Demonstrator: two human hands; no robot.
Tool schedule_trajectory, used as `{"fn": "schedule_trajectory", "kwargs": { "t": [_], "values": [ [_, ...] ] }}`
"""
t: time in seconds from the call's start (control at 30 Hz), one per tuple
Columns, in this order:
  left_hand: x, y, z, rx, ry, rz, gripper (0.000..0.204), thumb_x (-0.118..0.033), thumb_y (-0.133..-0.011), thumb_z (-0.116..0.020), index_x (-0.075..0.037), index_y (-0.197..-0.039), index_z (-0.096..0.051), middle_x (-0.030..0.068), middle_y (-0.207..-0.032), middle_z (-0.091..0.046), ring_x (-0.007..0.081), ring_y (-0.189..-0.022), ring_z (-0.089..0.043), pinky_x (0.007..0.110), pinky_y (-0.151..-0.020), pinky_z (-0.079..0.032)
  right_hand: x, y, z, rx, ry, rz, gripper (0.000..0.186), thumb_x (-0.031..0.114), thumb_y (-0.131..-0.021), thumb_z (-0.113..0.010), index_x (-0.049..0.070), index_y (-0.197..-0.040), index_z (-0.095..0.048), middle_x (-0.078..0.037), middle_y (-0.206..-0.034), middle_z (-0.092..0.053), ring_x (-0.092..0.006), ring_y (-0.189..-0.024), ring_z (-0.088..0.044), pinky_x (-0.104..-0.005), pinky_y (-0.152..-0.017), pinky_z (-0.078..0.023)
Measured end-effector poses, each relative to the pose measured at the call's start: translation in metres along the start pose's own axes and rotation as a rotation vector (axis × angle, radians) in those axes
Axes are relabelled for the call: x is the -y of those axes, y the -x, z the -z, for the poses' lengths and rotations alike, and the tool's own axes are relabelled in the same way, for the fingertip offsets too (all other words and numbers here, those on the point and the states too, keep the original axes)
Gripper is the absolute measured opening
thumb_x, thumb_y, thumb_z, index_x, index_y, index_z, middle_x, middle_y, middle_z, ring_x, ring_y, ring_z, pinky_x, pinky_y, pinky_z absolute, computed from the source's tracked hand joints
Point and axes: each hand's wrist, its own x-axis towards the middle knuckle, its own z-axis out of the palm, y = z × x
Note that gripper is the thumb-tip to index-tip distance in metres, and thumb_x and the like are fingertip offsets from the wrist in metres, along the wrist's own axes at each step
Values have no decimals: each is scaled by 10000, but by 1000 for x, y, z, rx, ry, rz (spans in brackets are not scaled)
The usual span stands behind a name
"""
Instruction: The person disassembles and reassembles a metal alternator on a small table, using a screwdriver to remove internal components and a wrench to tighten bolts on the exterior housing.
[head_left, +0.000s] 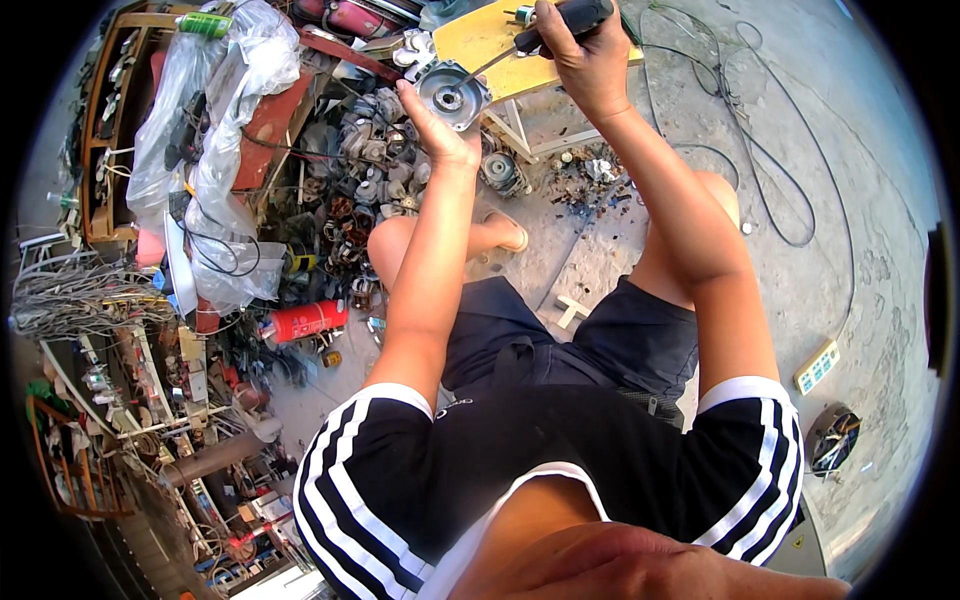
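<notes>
A round silver metal cover point(470, 100), dished with a hub at its centre, rests in my left hand point(448, 143). My thumb lies along its near left rim, and the other fingers are mostly hidden beneath it. With my right hand point(597, 75) I grip the black handle of a screwdriver point(583, 14). Its long shaft slants down to the left, and the tip meets the cover near the hub. Both hands are at the near side of a low yellow-topped bench point(478, 38). A small green-and-metal item point(524, 15) sits on the bench by the screwdriver.
Left of my legs lies a heap of metal motor parts point(375, 145), with a red cylinder point(307, 320) nearby. Another round metal part point(500, 172) and small debris point(600, 185) lie below the bench. On the right are black cables point(722, 95), a power strip point(817, 367) and a round container point(833, 440).
</notes>
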Motion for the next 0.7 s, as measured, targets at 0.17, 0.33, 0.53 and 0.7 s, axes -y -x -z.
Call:
{"fn": "schedule_trajectory", "kwargs": {
  "t": [0.17, 0.33, 0.53, 0.7],
  "values": [
    [1, 2, -1, -13, -21, -71, 684, -699, -902, -407, -98, -1196, -553, 59, -1094, -640, 251, -978, -639, 402, -802, -524, 0, -1, 4, 19, 164, 54, 225, 173, -929, -655, 29, -908, -484, -55, -651, -643, -108, -564, -623, -234, -507, -475],
    [9, 0, 4, -51, -147, -147, 677, -659, -936, -387, -53, -1192, -546, 84, -1140, -618, 244, -998, -622, 413, -911, -491, 3, -2, 1, 70, 23, -12, 220, 158, -934, -645, 27, -895, -473, -53, -639, -639, -106, -560, -624, -230, -511, -479],
    [7, 5, -8, -3, -151, -156, 673, -648, -938, -395, -53, -1226, -523, 92, -1151, -613, 242, -1000, -623, 409, -899, -507, 4, 0, 6, 74, 211, 241, 205, 135, -869, -712, 12, -859, -548, -82, -714, -631, -156, -608, -623, -284, -561, -488],
    [-7, 7, -7, -3, -145, -20, 662, -641, -932, -402, -64, -1235, -522, 91, -1142, -616, 243, -997, -625, 428, -890, -523, 7, 2, 12, 300, 271, 377, 198, 152, -815, -752, 19, -819, -606, -97, -769, -615, -226, -682, -625, -329, -623, -486]
  ]
}}
